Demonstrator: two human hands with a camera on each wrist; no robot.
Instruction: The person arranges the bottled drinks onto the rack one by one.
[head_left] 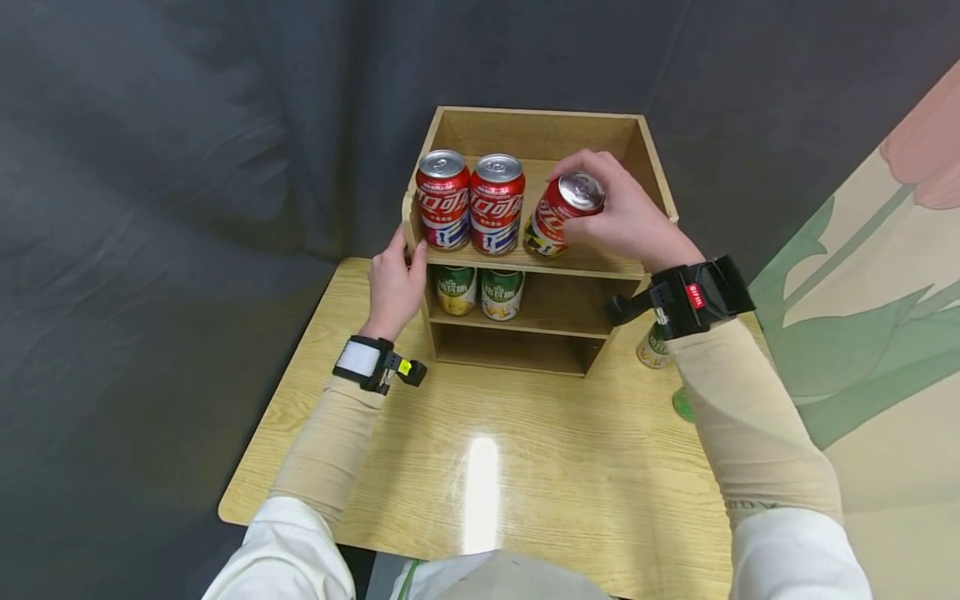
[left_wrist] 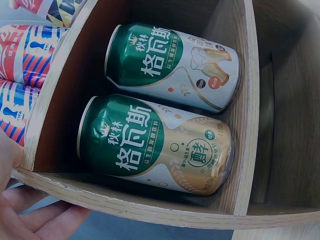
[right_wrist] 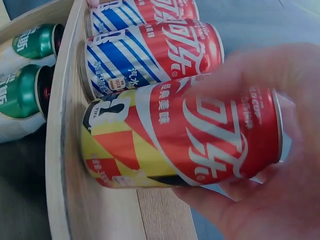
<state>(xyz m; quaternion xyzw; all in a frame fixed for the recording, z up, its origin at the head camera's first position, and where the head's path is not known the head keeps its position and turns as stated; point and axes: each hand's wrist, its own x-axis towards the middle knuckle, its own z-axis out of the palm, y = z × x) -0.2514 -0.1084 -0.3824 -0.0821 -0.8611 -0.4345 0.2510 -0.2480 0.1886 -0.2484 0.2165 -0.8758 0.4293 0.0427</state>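
Observation:
My right hand (head_left: 626,208) grips a red soda can (head_left: 552,218) with a yellow and black checked base, fingers and thumb around its upper part. The can leans slightly over the top of a small wooden shelf (head_left: 525,333). Just left of it, two red and blue soda cans (head_left: 497,204) stand upright side by side on that level. My left hand (head_left: 395,287) holds the shelf's left side panel, thumb at the front edge and fingers along the outside. In the left wrist view, two green-topped drink cans (left_wrist: 160,145) stand in the middle compartment beside that hand.
The shelf stands at the back of a wooden table (head_left: 525,467), before a dark curtain (head_left: 187,167). Right of the shelf are another green-topped can (head_left: 654,350) and a green round object (head_left: 682,404), partly hidden by my right arm. A floral panel (head_left: 885,292) borders the right side.

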